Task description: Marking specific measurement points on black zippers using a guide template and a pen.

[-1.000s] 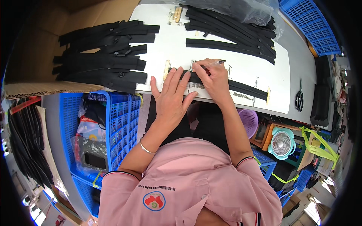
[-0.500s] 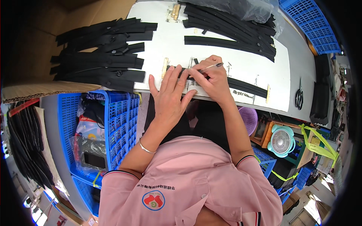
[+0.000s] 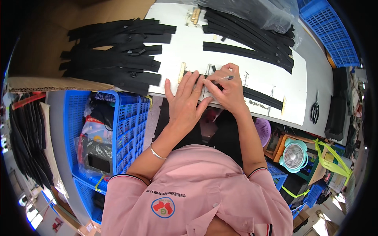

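A black zipper strip [image 3: 262, 97] lies along the near edge of a white board [image 3: 297, 84], running beneath both hands. My left hand [image 3: 186, 103] rests flat on its left part, fingers spread and pointing away from me. Pinched in my right hand [image 3: 230, 92] is a slim clear pen [image 3: 224, 78], tilted over the strip just beside the left fingertips. Its tip is hidden by my fingers. To the left lies a pile of black zipper strips [image 3: 114, 59] with sliders. Another bundle of black strips [image 3: 248, 35] fans out at the far right of the board.
A cardboard box [image 3: 43, 59] stands at the left, above a blue basket [image 3: 132, 126] holding bags. Black-handled scissors [image 3: 314, 112] lie at the table's right. Below are a purple basket [image 3: 263, 131] and a turquoise fan [image 3: 294, 156]. Clear plastic [image 3: 271, 15] covers the far strips.
The view has shifted a little, so the table appears farther right. Both hands stay at the same spot on the strip, with the pen still in my right hand.
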`<move>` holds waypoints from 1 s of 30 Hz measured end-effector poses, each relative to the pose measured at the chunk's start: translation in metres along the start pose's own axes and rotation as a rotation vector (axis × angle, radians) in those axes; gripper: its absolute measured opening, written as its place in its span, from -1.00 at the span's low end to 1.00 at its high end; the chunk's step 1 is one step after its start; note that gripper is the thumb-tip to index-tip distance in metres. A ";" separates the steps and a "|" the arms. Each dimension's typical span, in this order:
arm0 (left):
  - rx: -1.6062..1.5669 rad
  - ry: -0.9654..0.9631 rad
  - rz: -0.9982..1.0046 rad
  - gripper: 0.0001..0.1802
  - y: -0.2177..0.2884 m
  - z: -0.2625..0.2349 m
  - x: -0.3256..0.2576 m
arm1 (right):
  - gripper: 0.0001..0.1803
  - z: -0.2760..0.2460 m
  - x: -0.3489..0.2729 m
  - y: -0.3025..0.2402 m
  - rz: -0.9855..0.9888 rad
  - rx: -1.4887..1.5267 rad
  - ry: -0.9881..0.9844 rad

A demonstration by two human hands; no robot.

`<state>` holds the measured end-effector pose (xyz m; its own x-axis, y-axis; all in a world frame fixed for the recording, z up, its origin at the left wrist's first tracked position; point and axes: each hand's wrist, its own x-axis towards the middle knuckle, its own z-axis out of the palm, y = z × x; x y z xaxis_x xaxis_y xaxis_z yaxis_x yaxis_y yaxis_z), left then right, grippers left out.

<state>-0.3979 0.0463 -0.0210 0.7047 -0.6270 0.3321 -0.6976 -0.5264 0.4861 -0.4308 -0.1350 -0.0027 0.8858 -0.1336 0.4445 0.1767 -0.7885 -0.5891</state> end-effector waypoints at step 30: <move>0.052 0.187 0.127 -0.85 -0.043 -0.045 0.035 | -0.56 -0.040 -0.044 -0.010 0.069 -0.063 0.134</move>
<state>-0.3374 0.0729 0.0061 0.6189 -0.5752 0.5349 -0.7848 -0.4820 0.3896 -0.4887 -0.1456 0.0108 0.8290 -0.2641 0.4930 0.0867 -0.8101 -0.5798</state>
